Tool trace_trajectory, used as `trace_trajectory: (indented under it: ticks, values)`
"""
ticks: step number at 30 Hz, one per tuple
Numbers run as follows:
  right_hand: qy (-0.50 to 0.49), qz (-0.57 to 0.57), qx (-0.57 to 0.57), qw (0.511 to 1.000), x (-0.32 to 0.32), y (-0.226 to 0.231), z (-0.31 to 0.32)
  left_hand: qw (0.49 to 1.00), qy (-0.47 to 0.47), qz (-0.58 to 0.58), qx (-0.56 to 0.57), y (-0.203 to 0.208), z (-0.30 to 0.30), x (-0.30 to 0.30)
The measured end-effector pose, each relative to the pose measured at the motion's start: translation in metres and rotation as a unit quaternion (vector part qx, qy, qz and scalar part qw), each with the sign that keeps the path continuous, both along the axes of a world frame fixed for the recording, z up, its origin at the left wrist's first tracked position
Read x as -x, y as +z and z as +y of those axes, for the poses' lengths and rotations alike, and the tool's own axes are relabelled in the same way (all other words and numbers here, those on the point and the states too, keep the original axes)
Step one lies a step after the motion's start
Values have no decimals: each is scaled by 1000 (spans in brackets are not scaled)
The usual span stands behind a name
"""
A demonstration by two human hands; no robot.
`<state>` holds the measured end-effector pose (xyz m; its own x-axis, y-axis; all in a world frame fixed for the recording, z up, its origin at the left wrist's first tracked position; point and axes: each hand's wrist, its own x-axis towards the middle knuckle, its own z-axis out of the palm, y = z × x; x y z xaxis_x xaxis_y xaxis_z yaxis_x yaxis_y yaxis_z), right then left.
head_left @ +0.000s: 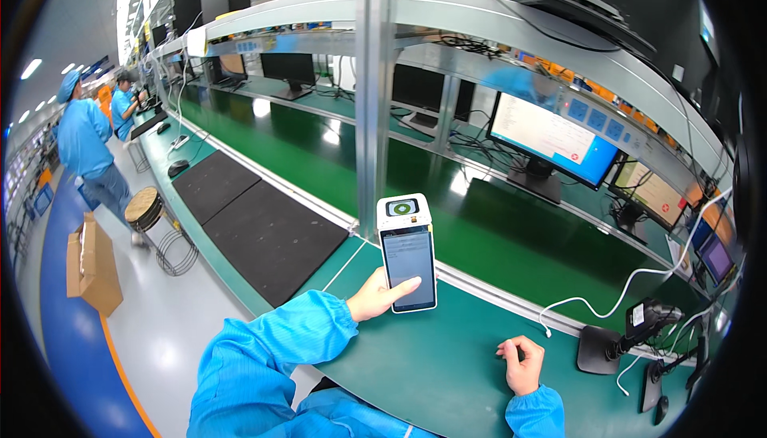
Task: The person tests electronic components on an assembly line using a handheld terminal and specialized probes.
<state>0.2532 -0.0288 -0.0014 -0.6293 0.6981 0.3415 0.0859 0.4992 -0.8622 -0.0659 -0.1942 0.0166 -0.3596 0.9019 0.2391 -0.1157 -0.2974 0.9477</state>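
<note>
My left hand (374,296) grips a white handheld payment terminal (407,258) upright above the green bench top. Its thumb lies across the lower part of the lit grey screen. On the terminal's top face is a dark-framed panel with a green round mark. My right hand (523,364) rests on the green bench top (447,350) with its fingers curled in, and nothing shows in them. A white cable (595,314) ends on the bench a little beyond that hand. To its right stands a barcode scanner (645,318) on a black stand.
Black mats (276,222) cover the bench to the left. A metal post (372,103) rises just behind the terminal. Across the green conveyor belt (487,254) stands a lit monitor (551,138). A cardboard box (97,266) and a stool (145,208) are on the floor; two people stand far left.
</note>
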Motion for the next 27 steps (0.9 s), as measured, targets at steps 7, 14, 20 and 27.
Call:
trace_trajectory:
  ticks: [7, 14, 20, 27]
  values:
    - [-100, 22, -113, 988, 1, 12, 2, 998, 60, -20, -19, -9, -3, 9]
    - [-199, -51, -185, 961, -15, 3, 19, 997, 62, -47, -9, -13, 1, 11]
    - [-225, -147, -186, 945, -17, 1, 19, 996, 66, -50, -10, -11, 1, 9]
    - [-260, -196, -187, 927, -18, -2, 20, 997, 69, -32, -5, -11, 0, 9]
